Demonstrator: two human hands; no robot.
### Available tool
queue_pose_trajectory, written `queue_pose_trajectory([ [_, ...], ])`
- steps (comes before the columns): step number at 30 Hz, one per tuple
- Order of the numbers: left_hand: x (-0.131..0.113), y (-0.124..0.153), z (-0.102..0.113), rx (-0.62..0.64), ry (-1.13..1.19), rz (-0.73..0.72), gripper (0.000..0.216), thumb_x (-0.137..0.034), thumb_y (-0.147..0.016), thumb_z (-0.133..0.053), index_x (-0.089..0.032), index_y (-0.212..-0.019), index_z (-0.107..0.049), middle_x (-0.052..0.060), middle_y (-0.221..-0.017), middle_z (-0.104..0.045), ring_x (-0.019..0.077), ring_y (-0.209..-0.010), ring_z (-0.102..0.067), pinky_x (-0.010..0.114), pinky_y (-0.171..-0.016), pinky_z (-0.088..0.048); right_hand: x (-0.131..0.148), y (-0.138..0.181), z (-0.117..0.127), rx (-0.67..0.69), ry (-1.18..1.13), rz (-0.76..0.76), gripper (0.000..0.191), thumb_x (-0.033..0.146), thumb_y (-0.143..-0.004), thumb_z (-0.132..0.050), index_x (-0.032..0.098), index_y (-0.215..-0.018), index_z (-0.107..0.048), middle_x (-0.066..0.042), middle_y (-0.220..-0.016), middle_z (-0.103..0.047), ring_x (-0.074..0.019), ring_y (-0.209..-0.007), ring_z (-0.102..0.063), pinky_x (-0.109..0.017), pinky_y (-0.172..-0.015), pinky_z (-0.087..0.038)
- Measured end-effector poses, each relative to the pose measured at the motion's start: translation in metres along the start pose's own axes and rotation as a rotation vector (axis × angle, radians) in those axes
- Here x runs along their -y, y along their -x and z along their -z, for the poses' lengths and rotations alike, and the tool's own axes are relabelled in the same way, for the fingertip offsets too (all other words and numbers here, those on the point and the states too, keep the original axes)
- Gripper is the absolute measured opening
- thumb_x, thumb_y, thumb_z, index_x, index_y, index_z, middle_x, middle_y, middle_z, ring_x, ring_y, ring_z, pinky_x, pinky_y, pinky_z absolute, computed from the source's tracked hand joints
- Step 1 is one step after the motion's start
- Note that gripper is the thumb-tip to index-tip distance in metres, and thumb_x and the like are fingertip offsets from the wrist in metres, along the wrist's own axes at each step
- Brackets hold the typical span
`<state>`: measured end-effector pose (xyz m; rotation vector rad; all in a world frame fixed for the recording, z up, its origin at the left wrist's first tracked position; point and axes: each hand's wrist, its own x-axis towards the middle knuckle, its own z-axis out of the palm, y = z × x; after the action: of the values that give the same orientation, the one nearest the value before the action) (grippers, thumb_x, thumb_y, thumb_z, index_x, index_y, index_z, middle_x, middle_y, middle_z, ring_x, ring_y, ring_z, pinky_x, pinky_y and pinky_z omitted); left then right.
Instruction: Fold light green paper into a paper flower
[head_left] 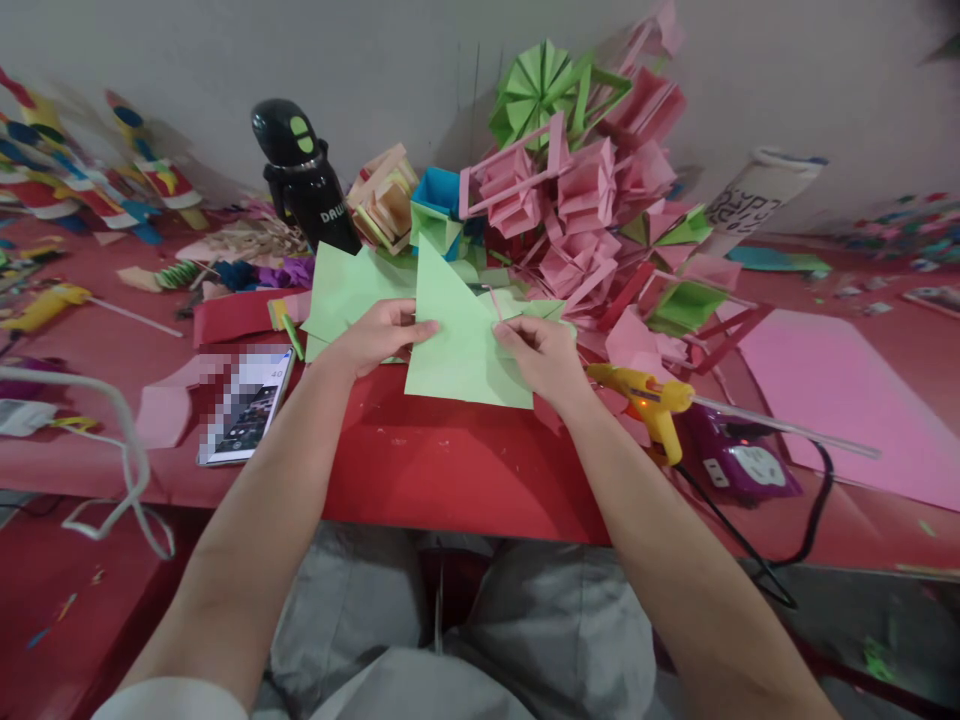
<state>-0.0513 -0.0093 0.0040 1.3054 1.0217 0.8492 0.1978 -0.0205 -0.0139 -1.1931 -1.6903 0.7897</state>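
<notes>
A light green sheet of paper (459, 345), folded up into a point, lies on the red table (450, 470) in front of me. My left hand (379, 335) pinches its left edge with closed fingers. My right hand (544, 355) grips the paper's right side, fingers curled on the fold. More green sheets (341, 290) lie under and behind the left hand.
A yellow glue gun (649, 400) with a black cord rests just right of my right hand. A phone (247, 405) lies to the left. A heap of pink and green folded paper shapes (592, 190), a black bottle (304, 175) and a large pink sheet (832, 390) stand behind.
</notes>
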Motion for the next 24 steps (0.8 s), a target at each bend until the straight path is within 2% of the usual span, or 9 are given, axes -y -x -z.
queue_pose_trajectory([
  [5, 0.000, 0.001, 0.001, 0.072, -0.005, -0.061, 0.050, -0.034, -0.069, -0.089, -0.016, -0.113, -0.073, 0.010, -0.101, -0.078, 0.0266, -0.094, -0.073, 0.041, -0.086, -0.059, -0.004, -0.002, -0.001, -0.024, -0.057, -0.010, 0.030, 0.044, -0.087, -0.064, 0.018, -0.074, -0.066, 0.001, -0.064, -0.054, -0.0108, -0.058, -0.043, -0.027, -0.056, -0.035],
  [8, 0.002, -0.001, 0.003, 0.029, -0.019, -0.111, 0.044, -0.032, -0.069, -0.088, -0.016, -0.108, -0.075, 0.010, -0.098, -0.078, 0.0281, -0.093, -0.073, 0.041, -0.084, -0.059, -0.001, 0.000, -0.002, 0.048, -0.186, -0.039, 0.026, 0.045, -0.081, -0.071, 0.019, -0.082, -0.070, -0.002, -0.078, -0.067, -0.0143, -0.068, -0.056, -0.028, -0.062, -0.045],
  [10, 0.002, -0.002, 0.002, 0.012, -0.014, -0.121, 0.039, -0.032, -0.070, -0.086, -0.016, -0.104, -0.076, 0.010, -0.096, -0.078, 0.0288, -0.092, -0.073, 0.041, -0.082, -0.059, 0.001, 0.001, -0.002, 0.107, -0.242, -0.063, 0.027, 0.045, -0.078, -0.075, 0.020, -0.086, -0.070, -0.003, -0.086, -0.071, -0.0171, -0.074, -0.062, -0.030, -0.064, -0.049],
  [14, 0.001, -0.003, -0.001, 0.009, 0.053, -0.085, 0.036, -0.028, -0.070, -0.083, -0.015, -0.103, -0.076, 0.010, -0.094, -0.077, 0.0280, -0.089, -0.074, 0.040, -0.080, -0.060, 0.003, 0.002, -0.004, 0.129, -0.223, -0.082, 0.024, 0.041, -0.077, -0.075, 0.020, -0.083, -0.067, -0.003, -0.082, -0.071, -0.0185, -0.074, -0.063, -0.031, -0.063, -0.050],
  [18, -0.002, -0.005, -0.005, -0.085, 0.223, -0.032, 0.027, -0.028, -0.078, -0.076, -0.015, -0.102, -0.073, 0.009, -0.098, -0.075, 0.0213, -0.082, -0.074, 0.034, -0.076, -0.062, 0.003, 0.002, -0.007, 0.095, -0.185, -0.085, 0.022, 0.036, -0.073, -0.077, 0.020, -0.075, -0.062, -0.002, -0.076, -0.067, -0.0182, -0.069, -0.062, -0.031, -0.060, -0.049],
  [21, -0.003, -0.007, -0.007, -0.106, 0.371, -0.039, 0.025, -0.032, -0.087, -0.067, -0.015, -0.104, -0.070, 0.010, -0.104, -0.074, 0.0222, -0.091, -0.074, 0.035, -0.087, -0.061, 0.006, 0.003, -0.009, 0.113, -0.293, -0.180, 0.027, 0.035, -0.069, -0.080, 0.021, -0.077, -0.060, -0.002, -0.075, -0.068, -0.0199, -0.067, -0.065, -0.035, -0.061, -0.054],
  [24, -0.002, -0.008, -0.008, -0.083, 0.386, -0.081, 0.029, -0.026, -0.084, -0.071, -0.015, -0.110, -0.068, 0.010, -0.106, -0.073, 0.0219, -0.098, -0.073, 0.034, -0.092, -0.059, 0.007, 0.003, -0.010, 0.128, -0.373, -0.230, 0.032, 0.035, -0.065, -0.083, 0.022, -0.083, -0.060, -0.004, -0.082, -0.071, -0.0223, -0.070, -0.069, -0.039, -0.066, -0.058],
])
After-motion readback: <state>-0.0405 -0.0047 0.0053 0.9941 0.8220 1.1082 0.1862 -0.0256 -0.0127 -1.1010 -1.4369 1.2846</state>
